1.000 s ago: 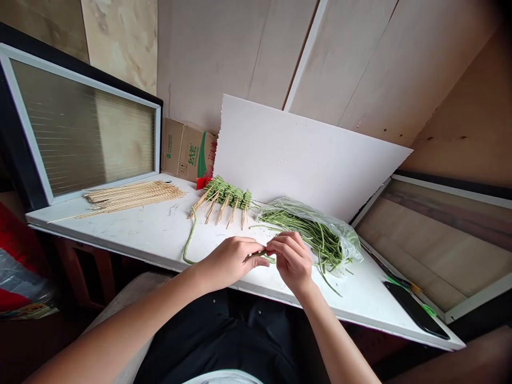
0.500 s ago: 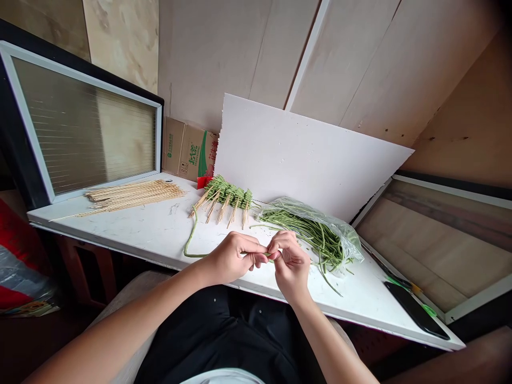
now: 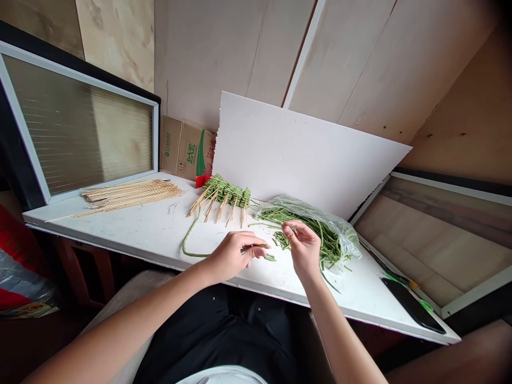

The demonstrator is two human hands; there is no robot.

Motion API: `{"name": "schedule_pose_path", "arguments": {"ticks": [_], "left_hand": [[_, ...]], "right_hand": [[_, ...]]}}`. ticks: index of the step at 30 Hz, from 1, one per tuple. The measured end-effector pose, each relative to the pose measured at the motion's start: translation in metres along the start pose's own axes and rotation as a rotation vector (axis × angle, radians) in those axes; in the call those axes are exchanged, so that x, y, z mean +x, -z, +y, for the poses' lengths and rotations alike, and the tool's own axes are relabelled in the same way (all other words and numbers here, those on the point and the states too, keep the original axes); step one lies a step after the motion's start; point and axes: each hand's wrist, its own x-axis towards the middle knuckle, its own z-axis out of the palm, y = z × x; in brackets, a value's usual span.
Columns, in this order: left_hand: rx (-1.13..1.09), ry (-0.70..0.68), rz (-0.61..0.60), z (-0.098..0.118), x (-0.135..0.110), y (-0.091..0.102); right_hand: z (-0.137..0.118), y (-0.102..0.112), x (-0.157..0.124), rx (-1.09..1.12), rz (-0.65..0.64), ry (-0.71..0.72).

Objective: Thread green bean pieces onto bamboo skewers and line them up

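Note:
My left hand [image 3: 232, 257] is closed round a long green bean [image 3: 191, 234], whose tail curves away over the table to the left. Its broken end shows between thumb and fingers, near a few short bean pieces [image 3: 270, 257]. My right hand [image 3: 304, 248] is raised to the right, apart from the left, with thumb and forefinger pinched together. What small thing sits in that pinch I cannot make out. Just behind, between the hands, lies a small pile of cut bean pieces [image 3: 281, 240]. Skewered bean bundles [image 3: 228, 193] rest farther back, their sticks pointing toward me.
Bare bamboo skewers [image 3: 134, 194] lie at the left. A clear plastic bag [image 3: 344, 234] of long beans stands behind my right hand. A black phone [image 3: 414, 305] is at the right edge. A white board [image 3: 304, 154] and a cardboard box [image 3: 188, 146] stand at the back.
My hands have come apart: the right has moved right and slightly up, off the bean. The left stays in place with the bean. The small pile of pieces now shows between them.

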Motion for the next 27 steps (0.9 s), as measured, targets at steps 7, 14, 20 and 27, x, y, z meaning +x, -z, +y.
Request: {"name": "schedule_pose_path", "arguments": {"ticks": [7,14,20,27], "left_hand": [[0.085,0.018,-0.035,-0.013,0.001,0.003],[-0.033,0.061,-0.017,-0.006,0.001,-0.001],[-0.042,0.069,-0.036,-0.011,0.0,-0.002],[-0.028,0.031,-0.049,-0.017,0.0,-0.001]], "right_hand": [[0.083,0.06,0.021,-0.48,0.028,-0.16],[0.122,0.092,0.012,-0.691,0.019,-0.345],[0.119,0.091,0.012,-0.758,-0.032,-0.337],[0.109,0.08,0.017,-0.762,-0.083,-0.211]]}}
